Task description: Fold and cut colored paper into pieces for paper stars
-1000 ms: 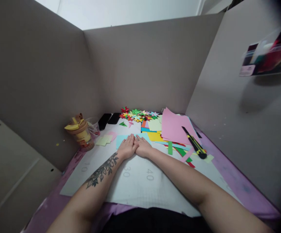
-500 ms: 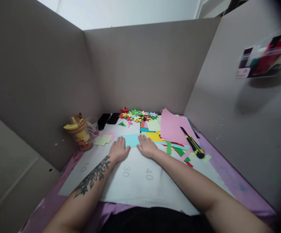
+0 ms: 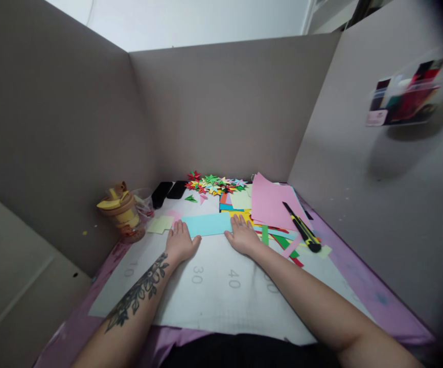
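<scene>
One light-blue paper strip, centre of frame, lying flat | your left hand, at its left end, grip spread | your right hand, at its right end, grip spread

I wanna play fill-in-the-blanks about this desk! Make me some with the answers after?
The flower tattoo is on the person's ____ arm.
The big sheet under the blade end of the utility knife is ____.
The light blue piece between the left hand and right hand is made of ____.

Missing words: left; pink; paper.
</scene>
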`<act>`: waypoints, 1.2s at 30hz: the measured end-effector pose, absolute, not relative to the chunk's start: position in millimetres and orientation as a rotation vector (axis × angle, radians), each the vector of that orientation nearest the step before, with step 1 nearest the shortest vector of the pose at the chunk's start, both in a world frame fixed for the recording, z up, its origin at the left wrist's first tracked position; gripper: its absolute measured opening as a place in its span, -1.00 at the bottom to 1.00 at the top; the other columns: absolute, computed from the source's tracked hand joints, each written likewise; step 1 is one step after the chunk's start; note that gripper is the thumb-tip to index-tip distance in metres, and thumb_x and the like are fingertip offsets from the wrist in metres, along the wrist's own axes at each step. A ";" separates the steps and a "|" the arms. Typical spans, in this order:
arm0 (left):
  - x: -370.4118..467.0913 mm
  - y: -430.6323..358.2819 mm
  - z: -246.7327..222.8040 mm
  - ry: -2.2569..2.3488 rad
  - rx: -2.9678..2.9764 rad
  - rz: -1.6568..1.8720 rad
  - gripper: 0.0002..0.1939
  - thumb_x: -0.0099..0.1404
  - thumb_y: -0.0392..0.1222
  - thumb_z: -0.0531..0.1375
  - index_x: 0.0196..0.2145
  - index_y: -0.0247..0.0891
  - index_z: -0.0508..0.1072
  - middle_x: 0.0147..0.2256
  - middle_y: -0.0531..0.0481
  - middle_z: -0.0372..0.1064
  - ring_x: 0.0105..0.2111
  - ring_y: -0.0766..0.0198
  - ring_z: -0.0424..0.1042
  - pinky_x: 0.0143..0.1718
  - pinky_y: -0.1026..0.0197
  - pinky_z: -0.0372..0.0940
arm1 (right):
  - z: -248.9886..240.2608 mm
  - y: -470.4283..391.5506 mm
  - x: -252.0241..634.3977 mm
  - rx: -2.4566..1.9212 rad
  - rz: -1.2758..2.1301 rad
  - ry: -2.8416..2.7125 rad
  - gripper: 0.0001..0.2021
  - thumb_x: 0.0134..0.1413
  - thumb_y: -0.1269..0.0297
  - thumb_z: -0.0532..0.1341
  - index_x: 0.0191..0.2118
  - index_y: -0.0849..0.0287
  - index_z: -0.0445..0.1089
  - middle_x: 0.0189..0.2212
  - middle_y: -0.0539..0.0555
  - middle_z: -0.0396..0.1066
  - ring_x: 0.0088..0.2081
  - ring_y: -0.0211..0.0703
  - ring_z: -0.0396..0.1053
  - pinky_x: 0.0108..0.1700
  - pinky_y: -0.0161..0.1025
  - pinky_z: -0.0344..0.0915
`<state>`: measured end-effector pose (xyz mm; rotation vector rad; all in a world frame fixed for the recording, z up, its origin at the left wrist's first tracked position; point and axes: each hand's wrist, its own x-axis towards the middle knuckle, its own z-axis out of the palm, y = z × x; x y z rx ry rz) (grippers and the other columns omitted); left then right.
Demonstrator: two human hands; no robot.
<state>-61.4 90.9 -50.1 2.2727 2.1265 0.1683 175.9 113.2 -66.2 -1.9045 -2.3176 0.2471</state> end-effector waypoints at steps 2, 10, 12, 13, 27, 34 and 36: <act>-61.3 88.2 -48.7 2.153 2.267 0.222 -0.21 0.23 0.17 -0.08 0.17 -0.60 0.08 0.23 -0.50 -0.12 0.25 -0.15 -0.15 0.18 -0.11 -0.15 | -64.7 111.0 177.5 -1.917 0.230 -2.260 -0.27 0.17 -0.05 -0.10 0.27 0.47 -0.09 0.30 0.31 -0.21 0.31 0.16 -0.39 0.25 0.03 -0.37; -73.1 97.2 -42.5 2.016 2.227 0.657 -0.37 0.24 -0.07 0.02 0.17 -0.51 0.07 0.05 -0.37 0.25 0.08 -0.01 0.23 0.08 0.06 0.11 | -57.2 115.9 184.2 -1.777 0.327 -2.137 -0.35 0.17 0.16 -0.02 0.28 0.43 -0.13 0.22 0.31 0.03 0.27 0.10 -0.15 0.21 -0.05 -0.16; -76.5 101.8 -44.7 1.944 2.174 0.743 -0.37 0.21 -0.13 0.05 0.18 -0.46 0.05 0.03 -0.31 0.28 0.05 0.04 0.27 0.07 0.07 0.15 | -58.6 118.4 184.6 -1.741 0.353 -2.163 -0.35 0.15 0.19 0.00 0.29 0.40 -0.16 0.23 0.31 0.02 0.27 0.07 -0.13 0.20 -0.05 -0.14; -78.0 103.3 -45.8 1.921 2.163 0.782 -0.38 0.20 -0.16 0.06 0.18 -0.43 0.05 0.04 -0.28 0.28 0.05 0.06 0.26 0.08 0.07 0.15 | -59.2 119.0 184.7 -1.720 0.359 -2.184 -0.35 0.14 0.21 0.00 0.29 0.38 -0.15 0.23 0.30 0.02 0.26 0.06 -0.13 0.20 -0.04 -0.14; -80.2 91.2 -37.9 1.583 2.516 0.389 -0.48 0.19 0.13 0.11 0.06 -0.10 0.31 0.15 -0.13 0.18 0.16 -0.01 0.10 0.17 -0.24 -0.18 | -44.8 104.0 182.1 -1.501 0.164 -2.382 -0.45 -0.10 -0.08 0.22 -0.01 0.12 0.30 0.21 0.19 -0.01 0.26 0.15 -0.24 0.19 0.10 -0.25; -73.9 94.3 -32.3 1.555 2.576 0.475 -0.64 0.28 -0.04 0.05 -0.02 -0.18 0.39 0.04 -0.12 0.32 0.06 0.08 0.23 0.12 0.05 0.06 | -34.4 103.6 160.6 -1.304 0.065 -2.568 -0.57 0.09 0.03 0.14 0.01 0.17 0.29 -0.03 0.19 0.35 0.03 -0.02 0.21 0.09 -0.08 0.00; -72.3 94.0 -30.4 1.552 2.559 0.494 -0.66 0.31 -0.08 0.01 -0.03 -0.18 0.39 0.01 -0.10 0.35 0.04 0.10 0.26 0.11 0.06 0.09 | -33.5 105.3 155.3 -1.303 0.016 -2.573 -0.61 0.13 0.08 0.12 0.02 0.17 0.29 -0.04 0.19 0.36 0.01 -0.03 0.24 0.06 -0.11 0.03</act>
